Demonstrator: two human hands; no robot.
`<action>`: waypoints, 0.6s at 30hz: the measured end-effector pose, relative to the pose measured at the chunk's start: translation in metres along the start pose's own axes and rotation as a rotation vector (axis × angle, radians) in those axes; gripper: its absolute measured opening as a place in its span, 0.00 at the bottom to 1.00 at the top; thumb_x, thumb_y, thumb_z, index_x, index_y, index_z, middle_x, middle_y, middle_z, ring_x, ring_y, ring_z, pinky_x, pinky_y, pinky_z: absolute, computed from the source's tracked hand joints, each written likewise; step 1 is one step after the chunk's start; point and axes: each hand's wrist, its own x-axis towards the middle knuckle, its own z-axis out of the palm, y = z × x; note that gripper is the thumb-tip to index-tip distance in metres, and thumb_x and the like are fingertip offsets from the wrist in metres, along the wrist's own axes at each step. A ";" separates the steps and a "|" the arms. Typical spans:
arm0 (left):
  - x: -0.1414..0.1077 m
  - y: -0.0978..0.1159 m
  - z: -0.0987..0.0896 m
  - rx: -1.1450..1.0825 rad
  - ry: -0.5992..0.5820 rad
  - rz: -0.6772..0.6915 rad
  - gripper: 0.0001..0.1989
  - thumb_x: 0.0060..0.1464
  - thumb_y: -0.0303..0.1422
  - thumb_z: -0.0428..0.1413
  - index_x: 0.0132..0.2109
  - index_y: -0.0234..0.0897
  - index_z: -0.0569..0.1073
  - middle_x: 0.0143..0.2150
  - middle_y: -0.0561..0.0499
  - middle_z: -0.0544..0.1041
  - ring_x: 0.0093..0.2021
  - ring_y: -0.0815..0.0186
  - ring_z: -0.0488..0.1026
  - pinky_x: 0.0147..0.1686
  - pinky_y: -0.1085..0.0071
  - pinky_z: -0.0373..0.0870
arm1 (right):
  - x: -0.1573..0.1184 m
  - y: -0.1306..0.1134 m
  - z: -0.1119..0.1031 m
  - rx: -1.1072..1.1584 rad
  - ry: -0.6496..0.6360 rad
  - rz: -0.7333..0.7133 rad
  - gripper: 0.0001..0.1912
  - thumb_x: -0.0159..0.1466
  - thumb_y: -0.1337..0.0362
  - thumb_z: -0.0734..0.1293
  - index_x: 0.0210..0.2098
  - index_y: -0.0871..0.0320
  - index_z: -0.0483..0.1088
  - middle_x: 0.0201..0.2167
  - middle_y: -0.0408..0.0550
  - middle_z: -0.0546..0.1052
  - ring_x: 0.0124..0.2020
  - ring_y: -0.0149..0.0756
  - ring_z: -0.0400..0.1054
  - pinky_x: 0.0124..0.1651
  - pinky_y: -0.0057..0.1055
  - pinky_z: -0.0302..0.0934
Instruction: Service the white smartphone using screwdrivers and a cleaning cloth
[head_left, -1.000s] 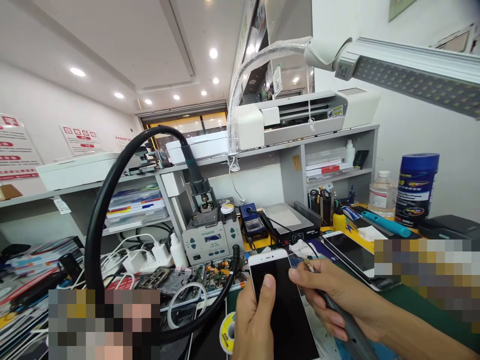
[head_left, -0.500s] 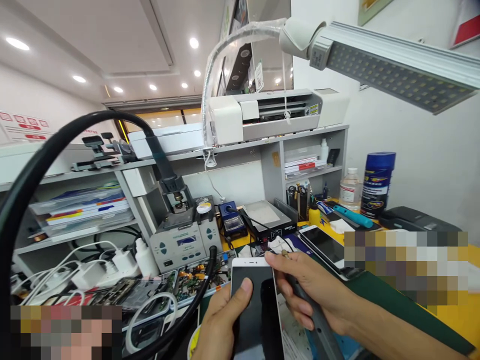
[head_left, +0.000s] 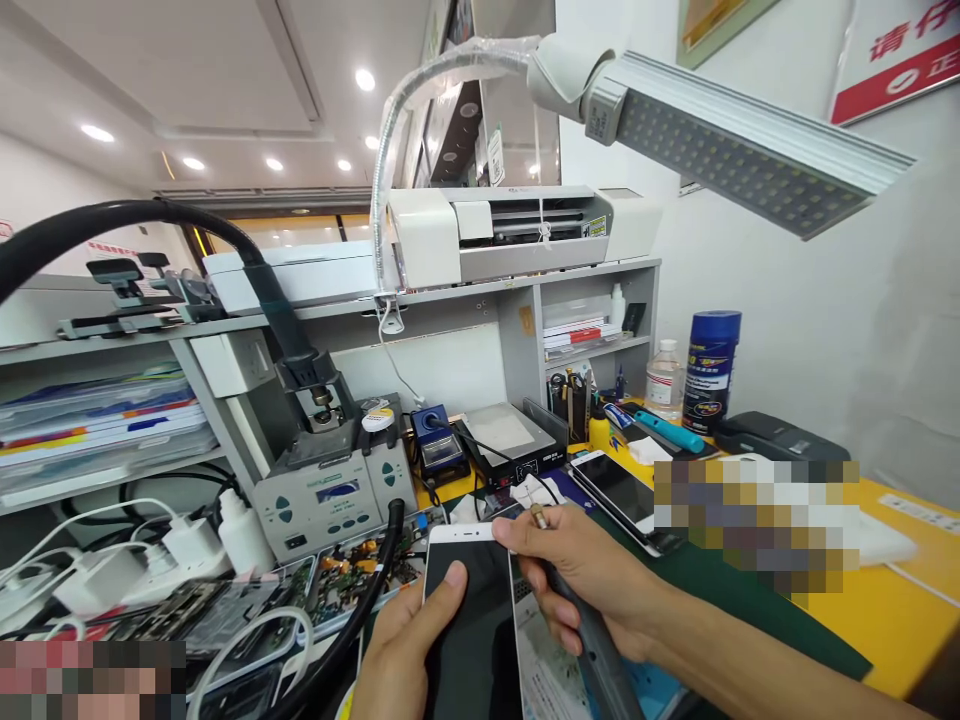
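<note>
A white-framed smartphone [head_left: 474, 630] with a dark screen stands at the lower middle of the head view. My left hand [head_left: 409, 635] is closed round its left side, the thumb lying on the screen. My right hand [head_left: 574, 570] is wrapped round a grey-handled tool [head_left: 596, 650] with a brass-coloured tip pointing up, while its thumb and forefinger touch the phone's top right corner. Under the hands a printed sheet [head_left: 551, 655] shows in part on the green mat [head_left: 720, 575].
A grey rework station [head_left: 337, 500] with a thick black hose stands left. Circuit boards [head_left: 360, 580] lie in front. Another phone [head_left: 615, 485], a blue can [head_left: 709, 370] and a clear bottle [head_left: 664, 380] are at right. An LED lamp [head_left: 742, 150] hangs above.
The view has turned a little to the right, so the surroundings and both hands appear shifted left. The hands keep their hold on the phone and tool.
</note>
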 end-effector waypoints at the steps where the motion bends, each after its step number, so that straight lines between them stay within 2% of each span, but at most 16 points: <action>1: 0.000 0.000 0.000 0.001 0.007 0.001 0.16 0.47 0.35 0.69 0.43 0.32 0.83 0.36 0.42 0.85 0.46 0.48 0.82 0.48 0.60 0.79 | 0.000 0.000 0.000 -0.004 0.004 0.004 0.23 0.64 0.51 0.71 0.22 0.56 0.61 0.08 0.31 0.62 0.05 0.22 0.51 0.07 0.20 0.54; 12: 0.000 0.002 0.003 -0.084 0.082 0.075 0.15 0.49 0.34 0.68 0.44 0.33 0.83 0.37 0.43 0.85 0.48 0.46 0.81 0.53 0.54 0.76 | 0.000 0.007 0.003 -0.057 -0.062 0.037 0.26 0.59 0.45 0.73 0.21 0.55 0.61 0.07 0.31 0.60 0.05 0.22 0.50 0.07 0.20 0.54; 18: -0.003 0.003 0.007 -0.103 0.106 0.162 0.18 0.42 0.30 0.72 0.43 0.34 0.83 0.37 0.44 0.85 0.48 0.44 0.81 0.53 0.51 0.76 | -0.002 0.009 0.004 -0.103 -0.085 0.053 0.24 0.60 0.46 0.73 0.25 0.54 0.61 0.08 0.29 0.61 0.05 0.22 0.49 0.07 0.20 0.53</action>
